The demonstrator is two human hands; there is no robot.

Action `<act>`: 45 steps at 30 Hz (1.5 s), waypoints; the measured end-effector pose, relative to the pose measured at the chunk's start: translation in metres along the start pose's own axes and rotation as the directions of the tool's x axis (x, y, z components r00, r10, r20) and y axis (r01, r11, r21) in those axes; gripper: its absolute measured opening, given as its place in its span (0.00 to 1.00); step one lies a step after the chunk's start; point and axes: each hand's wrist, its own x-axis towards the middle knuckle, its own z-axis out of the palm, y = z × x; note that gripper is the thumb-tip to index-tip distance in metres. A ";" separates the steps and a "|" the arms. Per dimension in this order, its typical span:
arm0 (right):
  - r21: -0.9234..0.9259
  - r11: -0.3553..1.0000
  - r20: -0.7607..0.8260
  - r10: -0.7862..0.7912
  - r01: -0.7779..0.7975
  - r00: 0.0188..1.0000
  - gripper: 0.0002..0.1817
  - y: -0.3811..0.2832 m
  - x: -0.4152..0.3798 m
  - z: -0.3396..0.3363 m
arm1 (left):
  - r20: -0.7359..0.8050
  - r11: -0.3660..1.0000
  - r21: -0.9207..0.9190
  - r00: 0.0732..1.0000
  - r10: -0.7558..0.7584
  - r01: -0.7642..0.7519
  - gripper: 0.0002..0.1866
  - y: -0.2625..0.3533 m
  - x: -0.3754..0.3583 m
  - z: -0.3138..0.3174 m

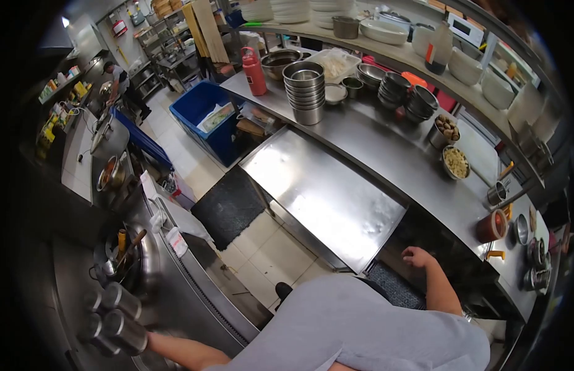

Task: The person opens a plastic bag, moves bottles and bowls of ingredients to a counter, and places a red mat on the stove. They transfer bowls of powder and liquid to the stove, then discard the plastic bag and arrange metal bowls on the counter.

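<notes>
My left forearm [185, 351] reaches to the lower left and ends behind a cluster of several metal cylindrical containers [125, 331]. The hand itself is hidden by them, so its grip cannot be made out. Close by, a wok [133, 275] sits on the steel stove [179, 297], with wooden-handled utensils [127, 246] in it. My right hand [415, 256] hangs near the near end of a low steel table [324, 191], its fingers loosely bent and nothing in them.
Along the steel counter [361, 145] stand stacked metal pots [305, 93], a red bottle [253, 73], black bowls [421, 102] and a bowl of cut pieces [455, 162]. A blue bin [206, 120] and dark mat [228, 207] occupy the floor. Another person [121, 86] stands far left.
</notes>
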 end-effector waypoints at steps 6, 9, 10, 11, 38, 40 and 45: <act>0.323 0.942 -0.160 -0.036 0.086 0.987 0.15 0.027 -0.012 0.016 | -0.002 0.998 0.031 0.999 -0.046 0.046 0.24 -0.016 -0.015 0.011; 0.327 0.938 -0.009 0.127 -0.117 0.992 0.14 0.031 -0.033 0.039 | -0.018 0.996 0.058 0.997 -0.069 0.070 0.24 -0.021 -0.030 0.011; 0.348 0.928 -0.007 0.142 -0.131 0.990 0.14 0.044 -0.036 0.047 | -0.013 0.994 0.072 0.997 -0.080 0.081 0.24 -0.021 -0.030 0.014; 0.264 0.946 0.033 0.185 -0.187 0.982 0.14 0.064 -0.037 0.054 | -0.003 0.992 0.085 0.996 -0.094 0.094 0.24 -0.023 -0.026 0.019; 0.554 0.807 -0.198 0.364 -0.202 0.910 0.13 0.134 -0.083 0.128 | 0.687 0.151 0.687 0.568 -0.453 -0.711 0.21 -0.237 -0.092 0.352; 0.615 0.756 -0.191 0.417 -0.223 0.888 0.13 0.141 -0.101 0.139 | 0.716 0.082 0.605 0.496 -0.492 -0.792 0.19 -0.274 -0.106 0.373; 0.713 0.647 -0.188 0.549 -0.271 0.815 0.13 0.166 -0.140 0.187 | 0.632 -0.053 0.547 0.453 -0.629 -0.836 0.17 -0.331 -0.142 0.400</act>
